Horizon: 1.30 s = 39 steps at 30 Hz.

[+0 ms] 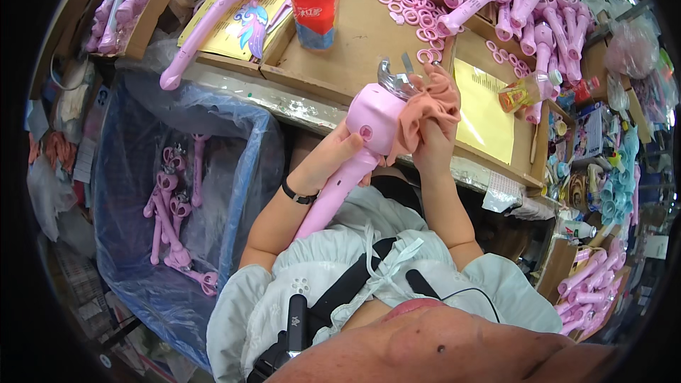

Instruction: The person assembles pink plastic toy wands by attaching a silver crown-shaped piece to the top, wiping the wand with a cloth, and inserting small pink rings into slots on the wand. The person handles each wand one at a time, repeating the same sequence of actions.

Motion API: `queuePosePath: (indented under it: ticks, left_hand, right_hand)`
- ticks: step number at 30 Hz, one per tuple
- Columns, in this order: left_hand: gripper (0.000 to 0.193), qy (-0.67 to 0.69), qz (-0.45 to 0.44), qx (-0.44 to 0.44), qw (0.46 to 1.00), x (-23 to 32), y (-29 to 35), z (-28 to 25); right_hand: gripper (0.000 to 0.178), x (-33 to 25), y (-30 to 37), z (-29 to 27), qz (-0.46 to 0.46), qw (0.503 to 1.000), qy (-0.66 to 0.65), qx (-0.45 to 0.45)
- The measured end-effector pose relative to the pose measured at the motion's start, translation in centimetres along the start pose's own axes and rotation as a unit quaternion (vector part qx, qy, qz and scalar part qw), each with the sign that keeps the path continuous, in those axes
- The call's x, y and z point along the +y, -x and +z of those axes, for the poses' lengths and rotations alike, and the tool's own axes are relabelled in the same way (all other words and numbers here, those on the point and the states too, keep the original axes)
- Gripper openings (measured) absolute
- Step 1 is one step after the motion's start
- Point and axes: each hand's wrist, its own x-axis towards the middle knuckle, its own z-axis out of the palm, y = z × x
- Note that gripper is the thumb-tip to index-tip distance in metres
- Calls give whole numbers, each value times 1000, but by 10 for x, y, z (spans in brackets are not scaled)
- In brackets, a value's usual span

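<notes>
My left hand is wrapped round the neck of a pink plastic toy wand. The wand slants up and away from my lap, with a wide rounded head and shiny, silvery curved pieces at its far end. In my right hand is a bunched orange-brown cloth, pressed against the right side of the wand's head. The cloth covers part of the head and most of my right fingers.
A blue-lined bin at the left holds several pink wands. On the bench stand a red-labelled bottle, scattered pink rings, piled wands, a yellow sheet and a tipped yellow-labelled bottle. Another wand lies far left.
</notes>
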Motion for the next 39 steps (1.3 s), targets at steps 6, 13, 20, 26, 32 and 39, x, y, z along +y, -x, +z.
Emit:
queuePosePath:
  ticks: [6,13,20,26,32,39]
  left_hand:
    - [75,105,-5,-65,992,-8,0,-3]
    - [82,95,-36,-60,993,2,0,5]
    - [92,-438,183,147,868,1,-2,27]
    - [109,-453,136,164,866,-10,0,17]
    - [100,-280,143,86,945,-12,-4,-6]
    - [67,117,4,-54,992,2,18,-19]
  right_hand:
    - [59,1,4,-1,-32,992,-122,6]
    - [53,6,-3,-4,11,984,-176,31]
    - [42,12,-14,-17,72,995,-67,13]
    - [68,19,18,-2,-235,905,353,34]
    - [44,40,22,-12,-473,793,383,-25]
    - [50,47,26,-26,-244,930,251,114]
